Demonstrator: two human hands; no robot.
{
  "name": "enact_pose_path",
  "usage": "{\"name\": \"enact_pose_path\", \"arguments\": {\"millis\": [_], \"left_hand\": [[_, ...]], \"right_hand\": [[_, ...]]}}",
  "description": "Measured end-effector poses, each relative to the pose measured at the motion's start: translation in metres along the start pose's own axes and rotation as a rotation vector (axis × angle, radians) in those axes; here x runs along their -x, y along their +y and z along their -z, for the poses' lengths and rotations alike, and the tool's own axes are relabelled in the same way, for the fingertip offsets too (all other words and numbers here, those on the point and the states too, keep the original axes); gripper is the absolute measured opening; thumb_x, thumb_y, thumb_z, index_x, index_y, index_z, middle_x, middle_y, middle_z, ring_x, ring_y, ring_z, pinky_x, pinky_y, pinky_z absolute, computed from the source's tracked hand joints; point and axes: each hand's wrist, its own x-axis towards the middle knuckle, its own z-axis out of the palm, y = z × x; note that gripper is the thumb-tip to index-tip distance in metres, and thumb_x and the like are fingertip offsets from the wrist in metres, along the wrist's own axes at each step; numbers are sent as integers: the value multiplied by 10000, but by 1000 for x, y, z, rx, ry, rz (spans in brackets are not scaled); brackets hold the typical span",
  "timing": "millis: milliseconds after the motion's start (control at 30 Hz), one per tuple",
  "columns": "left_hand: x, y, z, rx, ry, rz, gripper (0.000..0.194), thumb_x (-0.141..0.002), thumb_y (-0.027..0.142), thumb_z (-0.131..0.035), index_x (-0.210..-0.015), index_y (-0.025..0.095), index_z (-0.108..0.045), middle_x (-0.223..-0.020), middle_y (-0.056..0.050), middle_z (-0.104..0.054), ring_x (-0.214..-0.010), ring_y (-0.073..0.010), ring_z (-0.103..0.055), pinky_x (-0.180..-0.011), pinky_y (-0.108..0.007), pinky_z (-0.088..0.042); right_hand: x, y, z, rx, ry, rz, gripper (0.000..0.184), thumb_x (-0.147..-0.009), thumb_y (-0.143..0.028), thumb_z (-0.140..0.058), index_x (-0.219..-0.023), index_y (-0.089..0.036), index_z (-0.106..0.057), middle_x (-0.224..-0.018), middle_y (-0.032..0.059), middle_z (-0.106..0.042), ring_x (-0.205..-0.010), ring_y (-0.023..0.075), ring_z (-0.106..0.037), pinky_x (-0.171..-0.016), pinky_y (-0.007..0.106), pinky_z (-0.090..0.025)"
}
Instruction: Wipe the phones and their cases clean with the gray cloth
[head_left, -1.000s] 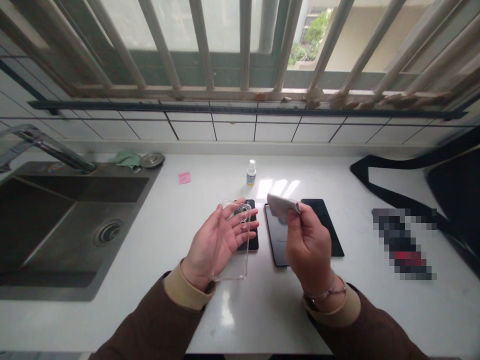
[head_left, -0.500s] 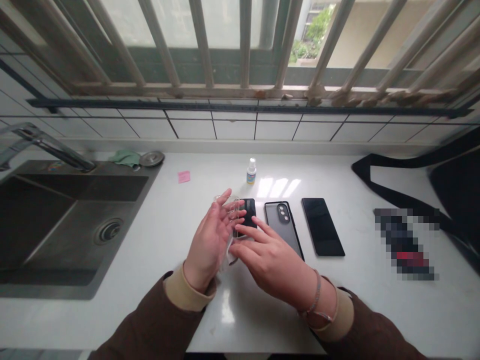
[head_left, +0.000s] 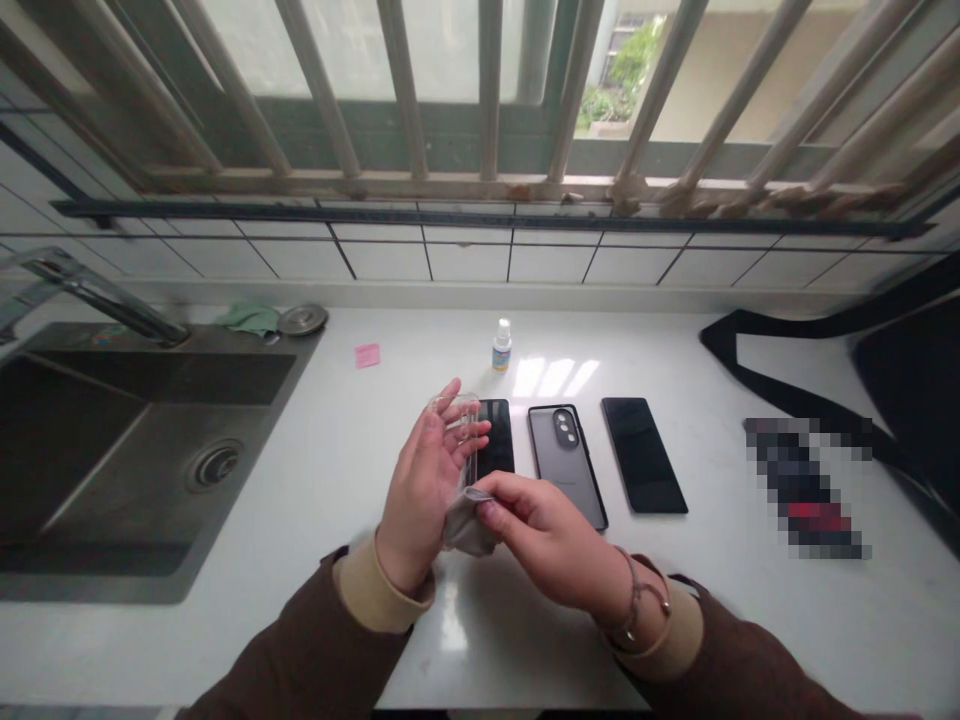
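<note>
A clear phone case (head_left: 471,466) rests in my left hand (head_left: 417,485), which is palm up with the thumb along one side and the fingers behind the see-through plastic. My right hand (head_left: 538,530) pinches a small grey cloth (head_left: 471,530) between thumb and fingers, at the near end of the clear case. Partly covered by my hands, a black phone (head_left: 496,440) lies on the counter behind them. Just right of it lies a grey phone case with a black rim (head_left: 576,475), and beyond that a second black phone (head_left: 645,455), screen up.
A small white spray bottle (head_left: 502,347) stands behind the phones on the white counter (head_left: 285,500). Left of it is a pink note (head_left: 367,355). The sink (head_left: 150,470) with its tap takes up the left. A black strap (head_left: 780,375) and a pixelated item (head_left: 810,490) are at the right.
My right hand has drawn back towards me from the clear case and now pinches the cloth, which shows more fully. My left hand stays nearly in place with the case.
</note>
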Motion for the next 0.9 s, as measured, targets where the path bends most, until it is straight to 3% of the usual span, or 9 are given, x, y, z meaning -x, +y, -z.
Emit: {"name": "enact_pose_path", "arguments": {"millis": [100,167,267,300,333,400,500,700,900], "left_hand": [[-1,3,-2,63,35,154,511,-1065,542,-583,-1468,237,-655,-1256,-103,-726,-1026,-214,-731,-970,-380,-598],[-2,7,-3,116,46,296,483,-1079,533,-549,-1435,233,-677,-1220,-101,-733,-1001,-215,-738,-916,-366,-611],[0,11,-4,155,-49,493,488,-1099,529,-483,-1341,182,-727,-1189,-129,-746,-978,-231,-751,-908,-371,-608],[2,11,-4,148,-113,562,500,-1099,533,-478,-1295,160,-746,-1189,-143,-750,-963,-234,-754,-916,-376,-605],[4,11,-3,130,-186,629,509,-1095,540,-484,-1249,143,-764,-1188,-153,-754,-939,-233,-756,-911,-376,-604],[9,9,-1,94,-323,708,510,-1086,544,-505,-1170,129,-789,-1159,-159,-766,-906,-228,-753,-874,-363,-607],[13,6,3,81,-406,690,478,-1081,516,-519,-1109,134,-805,-1055,-153,-783,-886,-236,-748,-822,-363,-615],[3,19,10,107,-384,741,607,-1095,552,-441,-1132,67,-804,-1055,-194,-784,-889,-253,-769,-826,-349,-615],[-10,32,13,192,-208,730,626,-1117,504,-382,-1170,16,-770,-1119,-235,-793,-936,-260,-792,-925,-380,-638]], "right_hand": [[-5,12,0,-298,22,-52,281,-1078,-461,-626,-1102,-206,-743,-980,54,-778,-844,182,-719,-800,331,-599],[-7,16,5,-326,194,-2,302,-1093,-479,-595,-1198,-236,-740,-1120,77,-794,-966,213,-755,-888,388,-630],[-6,15,17,-13,605,161,257,-1115,-378,-565,-1280,-288,-740,-1255,72,-793,-1156,243,-756,-1034,453,-618],[-5,12,21,133,675,220,270,-1113,-324,-561,-1314,-298,-739,-1319,71,-781,-1240,251,-736,-1099,473,-592],[-4,10,25,259,690,276,304,-1108,-271,-553,-1353,-306,-731,-1384,66,-761,-1316,255,-707,-1158,486,-560],[-3,6,28,420,574,355,392,-1093,-184,-529,-1416,-317,-706,-1466,51,-723,-1391,247,-669,-1217,481,-522],[-4,5,26,454,376,356,437,-1079,-137,-497,-1423,-311,-703,-1474,49,-720,-1354,232,-700,-1162,439,-574],[-4,5,28,388,435,178,310,-1070,-231,-570,-1304,-266,-771,-1136,60,-850,-903,217,-823,-782,355,-668],[-5,3,36,405,527,170,273,-1079,-284,-584,-1245,-254,-799,-1152,65,-845,-1025,242,-812,-896,368,-652]]}}
